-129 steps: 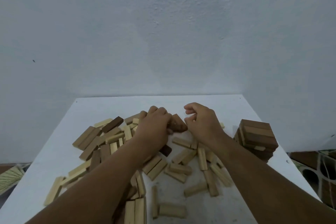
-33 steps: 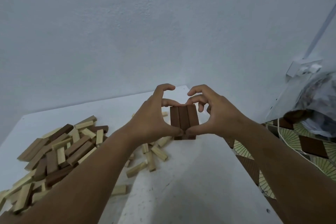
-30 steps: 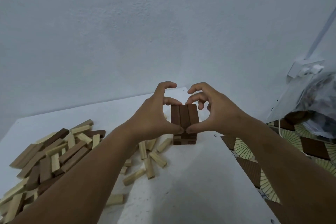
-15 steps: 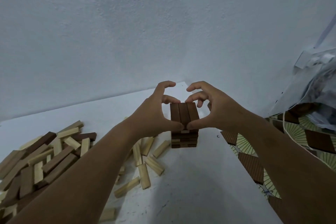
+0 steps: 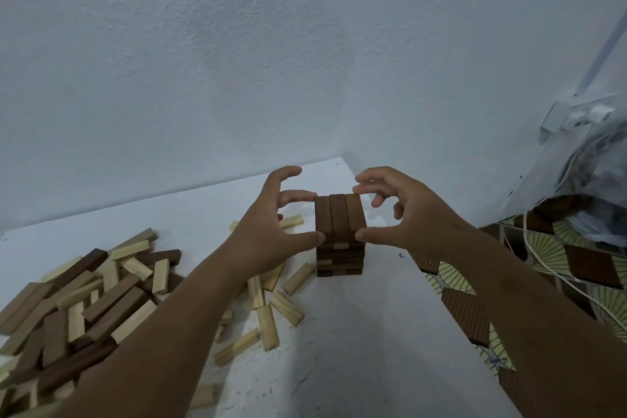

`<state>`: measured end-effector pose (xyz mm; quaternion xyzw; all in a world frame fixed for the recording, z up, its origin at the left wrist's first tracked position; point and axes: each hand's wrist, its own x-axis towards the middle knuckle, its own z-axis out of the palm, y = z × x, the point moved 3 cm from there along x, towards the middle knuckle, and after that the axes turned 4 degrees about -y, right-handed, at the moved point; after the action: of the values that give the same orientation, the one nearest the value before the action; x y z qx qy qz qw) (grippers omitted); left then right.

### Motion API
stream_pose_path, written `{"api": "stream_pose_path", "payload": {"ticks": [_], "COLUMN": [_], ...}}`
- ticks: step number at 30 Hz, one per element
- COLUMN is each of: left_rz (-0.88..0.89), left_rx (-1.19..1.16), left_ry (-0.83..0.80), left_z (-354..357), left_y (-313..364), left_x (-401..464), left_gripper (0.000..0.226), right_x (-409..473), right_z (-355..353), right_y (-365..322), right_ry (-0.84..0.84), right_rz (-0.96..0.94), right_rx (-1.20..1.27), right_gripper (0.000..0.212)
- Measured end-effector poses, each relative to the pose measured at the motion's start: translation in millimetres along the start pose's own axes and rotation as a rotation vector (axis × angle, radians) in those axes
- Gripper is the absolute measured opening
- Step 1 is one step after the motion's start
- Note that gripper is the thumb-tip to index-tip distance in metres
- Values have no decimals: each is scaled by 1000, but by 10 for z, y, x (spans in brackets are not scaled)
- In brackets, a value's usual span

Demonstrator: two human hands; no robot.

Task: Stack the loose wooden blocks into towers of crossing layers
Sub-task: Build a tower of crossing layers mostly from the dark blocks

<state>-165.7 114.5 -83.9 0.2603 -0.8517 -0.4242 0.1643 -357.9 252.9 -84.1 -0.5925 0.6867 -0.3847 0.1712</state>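
Three dark blocks (image 5: pixel 340 216) cap my tower (image 5: pixel 340 256) at frame centre on the white surface (image 5: pixel 356 343), long axes running away from me. My left hand (image 5: pixel 271 234) and right hand (image 5: pixel 403 217) bracket them, thumbs touching the near ends — fingers spread, gripping nothing. Light, stiff, easily toppled wood, I judge — best squared from its sides.

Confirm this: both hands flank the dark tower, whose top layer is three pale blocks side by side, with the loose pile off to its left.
Not quite. In the head view the tower is topped by three dark brown blocks, not pale ones. The rest holds: the left hand and right hand flank it, and the loose pile lies to its left.
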Motion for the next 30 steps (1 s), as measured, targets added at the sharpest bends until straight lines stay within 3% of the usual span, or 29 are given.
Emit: {"api": "stream_pose_path", "payload": {"ticks": [16,24,26,30], "left_rz": [4,15,35,75], "left_rx": [-25,-33,-50,-71], "left_ry": [-6,33,102,266], "left_z": [7,-83,-152,-304], "left_y": [6,61,116,206], "left_x": [27,-81,-195,-571], "left_gripper": [88,99,89,50], "right_x": [9,-11,-26,-52], "right_z": [-2,-44,-28,140], "right_y": [42,-7,-105,-529], "right_ry": [15,43,101,259], "right_rz": [-3,12,3,-146], "right_rx": [7,-30,-52,-88], "right_gripper": [73,82,74,39]}}
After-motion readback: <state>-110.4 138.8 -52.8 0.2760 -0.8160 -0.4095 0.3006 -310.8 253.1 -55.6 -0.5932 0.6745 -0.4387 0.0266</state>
